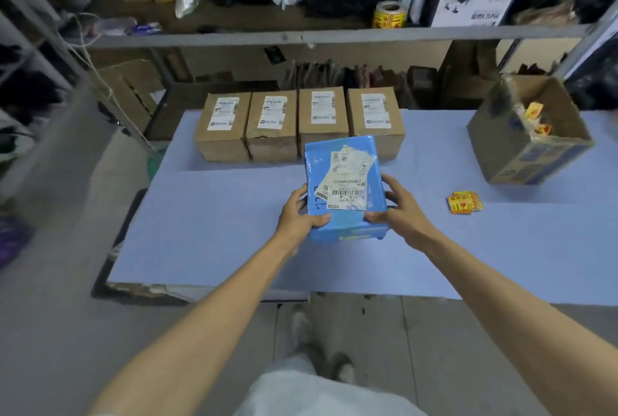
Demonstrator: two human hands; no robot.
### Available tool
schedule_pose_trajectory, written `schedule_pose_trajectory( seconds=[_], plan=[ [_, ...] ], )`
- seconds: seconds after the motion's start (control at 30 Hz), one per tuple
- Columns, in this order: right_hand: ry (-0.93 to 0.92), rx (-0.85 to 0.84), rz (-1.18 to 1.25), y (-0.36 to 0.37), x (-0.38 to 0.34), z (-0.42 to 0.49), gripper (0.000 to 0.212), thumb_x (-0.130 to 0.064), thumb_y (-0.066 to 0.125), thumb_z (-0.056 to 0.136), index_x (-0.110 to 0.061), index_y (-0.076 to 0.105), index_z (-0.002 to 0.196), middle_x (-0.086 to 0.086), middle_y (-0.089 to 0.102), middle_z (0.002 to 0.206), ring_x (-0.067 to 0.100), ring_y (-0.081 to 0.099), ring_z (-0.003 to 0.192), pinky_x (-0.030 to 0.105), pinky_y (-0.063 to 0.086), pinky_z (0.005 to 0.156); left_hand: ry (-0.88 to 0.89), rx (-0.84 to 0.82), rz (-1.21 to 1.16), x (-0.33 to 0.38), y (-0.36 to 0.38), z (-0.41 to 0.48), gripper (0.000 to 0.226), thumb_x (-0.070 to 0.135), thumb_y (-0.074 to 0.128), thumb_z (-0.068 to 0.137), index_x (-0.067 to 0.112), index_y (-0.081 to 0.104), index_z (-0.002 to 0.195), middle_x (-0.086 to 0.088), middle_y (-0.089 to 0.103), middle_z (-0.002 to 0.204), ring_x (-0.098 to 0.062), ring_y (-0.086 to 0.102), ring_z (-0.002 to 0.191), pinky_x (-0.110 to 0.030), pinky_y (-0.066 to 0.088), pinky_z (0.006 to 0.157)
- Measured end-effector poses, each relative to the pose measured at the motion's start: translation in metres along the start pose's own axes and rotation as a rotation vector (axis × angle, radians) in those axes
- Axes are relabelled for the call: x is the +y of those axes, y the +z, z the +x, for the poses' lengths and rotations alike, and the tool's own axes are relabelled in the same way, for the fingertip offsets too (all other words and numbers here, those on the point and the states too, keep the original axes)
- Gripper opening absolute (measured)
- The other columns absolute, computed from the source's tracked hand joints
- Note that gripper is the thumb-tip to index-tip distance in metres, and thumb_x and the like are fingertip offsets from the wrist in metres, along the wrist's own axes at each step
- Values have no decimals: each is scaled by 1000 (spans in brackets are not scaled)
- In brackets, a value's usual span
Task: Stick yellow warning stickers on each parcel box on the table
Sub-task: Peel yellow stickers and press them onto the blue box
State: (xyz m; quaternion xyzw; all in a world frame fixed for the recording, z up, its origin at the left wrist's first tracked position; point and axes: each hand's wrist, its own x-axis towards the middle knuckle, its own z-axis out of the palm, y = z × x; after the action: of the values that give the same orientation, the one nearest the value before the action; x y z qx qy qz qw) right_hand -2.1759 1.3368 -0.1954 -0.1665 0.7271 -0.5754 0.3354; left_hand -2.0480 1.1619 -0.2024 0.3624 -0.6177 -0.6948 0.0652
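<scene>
head view: blue parcel gripped by both hands at mid table

table (217, 241) has a pale blue top and runs the width of the view.

far left to centre, along the back edge: four brown boxes in a row, side by side and touching. first box (222, 128), second box (272, 126), third box (322, 118), fourth box (376, 119). each has a white shipping label on top. no yellow sticker shows on any of them.

left hand (296, 215) grips the near-left corner of the blue parcel (347, 225), thumb on top, fingers curled round the side.

blue parcel sits in front of the third and fourth boxes, wrapped in blue plastic, with several white barcode labels overlapping on its top face. its far end covers part of the fourth box's front in this view. cannot tell whether its underside touches the table.

roll of stickers (389, 15), yellow and red, stands on the shelf (234, 39) behind the table.

right hand (403, 211) grips the near-right corner of the parcel the same way, thumb on top.

yellow stickers (465, 203), a small loose stack, lie flat on the table, right of that hand and apart from it.

far right: open carton (535, 161), tilted, with yellow scraps inside.
</scene>
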Motion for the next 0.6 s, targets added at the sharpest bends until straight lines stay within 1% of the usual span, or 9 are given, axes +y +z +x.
schedule_pose_trajectory(
  seconds=[0.1,0.17,0.23,0.3,0.37,0.43,0.5,0.57,0.6],
  plan=[
    [47,21,-23,0,4,17,89,-2,81,62,-26,41,137,6,60,118,30,61,110,44,58,81,-2,-29,-12,-3,1,23,70,-9,74,74,18,46,132,3,54,123,-15,51,119,-41,51,97],
    [86,42,-30,-1,6,26,88,-3,80,60,-25,41,135,12,58,121,32,63,106,43,60,75,-7,-33,-1,-4,1,39,56,-9,69,79,17,50,125,2,54,120,-13,53,112,-35,55,85],
    [113,65,-30,-3,9,34,85,3,79,62,-24,40,133,14,57,122,33,63,105,37,60,66,-6,-22,13,-6,0,53,40,-7,64,84,17,53,114,-2,56,116,-17,56,107,-37,56,79],
    [128,80,-39,-3,13,39,84,2,79,61,-25,40,131,12,57,121,32,63,105,33,59,61,2,-16,56,-12,-1,66,34,-5,63,85,15,55,112,0,57,111,-19,57,106,-44,55,86],
    [157,73,-47,0,19,41,86,-6,78,56,-26,39,130,8,57,120,30,64,103,35,60,64,-20,4,103,-19,-1,71,35,-2,64,85,13,55,115,4,57,109,-18,56,107,-49,52,92],
    [176,73,-41,1,26,42,85,-10,81,57,-28,39,129,7,57,120,29,64,102,39,61,70,-28,17,136,-24,1,74,37,-1,64,86,12,54,119,4,56,113,-16,55,108,-48,51,94],
    [191,80,-27,1,31,46,77,-11,84,68,-27,39,128,6,58,120,27,65,102,40,60,73,-23,17,141,-25,1,77,41,-2,63,86,10,53,124,1,56,118,-13,54,108,-40,51,95],
    [194,86,-32,-1,35,52,65,-12,78,78,-24,39,128,8,58,120,26,65,101,40,60,74,-17,7,128,-25,3,80,46,-4,62,87,8,50,129,-2,55,121,-11,53,107,-34,50,93],
    [198,85,-39,-3,37,55,64,-11,77,79,-23,38,129,9,58,120,27,65,101,41,60,74,-22,1,121,-26,5,81,49,-5,63,86,8,48,131,-1,55,121,-10,52,108,-35,50,94]
  ],
)
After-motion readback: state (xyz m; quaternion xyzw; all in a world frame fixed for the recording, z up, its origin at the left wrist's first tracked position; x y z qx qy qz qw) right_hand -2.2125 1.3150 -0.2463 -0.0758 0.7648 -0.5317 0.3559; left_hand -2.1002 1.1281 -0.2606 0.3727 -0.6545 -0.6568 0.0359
